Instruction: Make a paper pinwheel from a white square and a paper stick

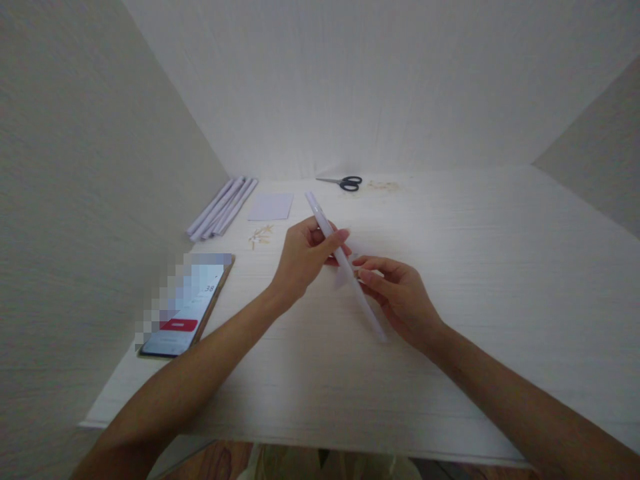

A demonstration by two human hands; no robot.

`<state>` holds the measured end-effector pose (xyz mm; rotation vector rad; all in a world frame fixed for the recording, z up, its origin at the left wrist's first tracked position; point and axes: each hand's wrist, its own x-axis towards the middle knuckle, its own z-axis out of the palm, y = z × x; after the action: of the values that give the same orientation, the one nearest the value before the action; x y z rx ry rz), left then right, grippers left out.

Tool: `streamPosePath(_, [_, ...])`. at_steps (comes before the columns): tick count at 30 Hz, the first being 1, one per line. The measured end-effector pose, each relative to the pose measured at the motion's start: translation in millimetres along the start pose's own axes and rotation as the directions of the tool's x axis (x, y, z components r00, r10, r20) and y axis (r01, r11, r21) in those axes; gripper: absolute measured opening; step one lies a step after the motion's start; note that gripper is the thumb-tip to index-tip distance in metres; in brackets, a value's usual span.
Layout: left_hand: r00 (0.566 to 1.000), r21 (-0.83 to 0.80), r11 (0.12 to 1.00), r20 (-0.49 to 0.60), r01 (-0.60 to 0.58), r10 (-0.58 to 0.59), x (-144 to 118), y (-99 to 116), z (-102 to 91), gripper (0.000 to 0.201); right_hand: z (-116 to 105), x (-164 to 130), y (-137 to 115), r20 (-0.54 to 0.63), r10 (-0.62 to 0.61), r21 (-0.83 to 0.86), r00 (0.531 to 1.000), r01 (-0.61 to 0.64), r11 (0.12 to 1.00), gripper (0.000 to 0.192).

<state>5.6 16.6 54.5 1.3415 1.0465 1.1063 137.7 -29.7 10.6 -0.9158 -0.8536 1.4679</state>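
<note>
A slim white paper tube (363, 299) slants across the middle of the view, its far end up and to the left. My left hand (306, 257) is closed around its upper half, thumb on top. My right hand (397, 290) is beside the lower half, thumb and fingers pinched near the tube. Between those fingertips shows a small brownish piece (357, 273), too small to name. The hand itself hides whether these fingers also touch the tube.
Several rolled paper tubes (223, 208) lie at the back left, beside a square of white paper (271, 207). Tan slivers (261, 237) are scattered nearby. Black-handled scissors (345, 181) rest by the back wall. A phone (183, 307) lies at the left; walls enclose the white table (480, 280).
</note>
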Motion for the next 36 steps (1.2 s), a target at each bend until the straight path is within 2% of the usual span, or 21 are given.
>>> streamPosePath(3, [1.0, 0.002, 1.0, 0.023, -0.006, 0.006, -0.5, -0.2, 0.2, 0.018, -1.0, 2.0, -0.2, 0.066, 0.194, 0.119, 0.979, -0.2, 0.972, 0.006])
streamPosePath(6, [0.999, -0.004, 1.0, 0.038, -0.008, 0.008, -1.4, -0.3, 0.1, 0.017, -0.7, 1.2, -1.9, 0.106, 0.249, 0.146, 0.963, -0.262, 0.954, 0.008])
streamPosePath(15, [0.999, -0.002, 1.0, 0.013, -0.029, 0.029, -0.2, -1.5, -0.9, 0.018, 3.7, -2.6, -6.4, 0.068, 0.155, 0.135, 0.986, -0.163, 0.977, 0.007])
streamPosePath(32, [1.0, 0.023, 1.0, -0.012, -0.01, 0.011, -1.3, 0.1, 1.0, 0.019, 5.8, -2.3, -2.8, 0.004, 0.163, 0.088, 0.987, -0.162, 0.983, 0.01])
streamPosePath(36, [1.0, 0.017, 1.0, -0.014, -0.016, 0.016, -1.5, 0.2, 1.3, 0.019, 4.5, -2.5, -0.9, -0.023, 0.072, 0.015, 0.997, -0.071, 0.997, 0.014])
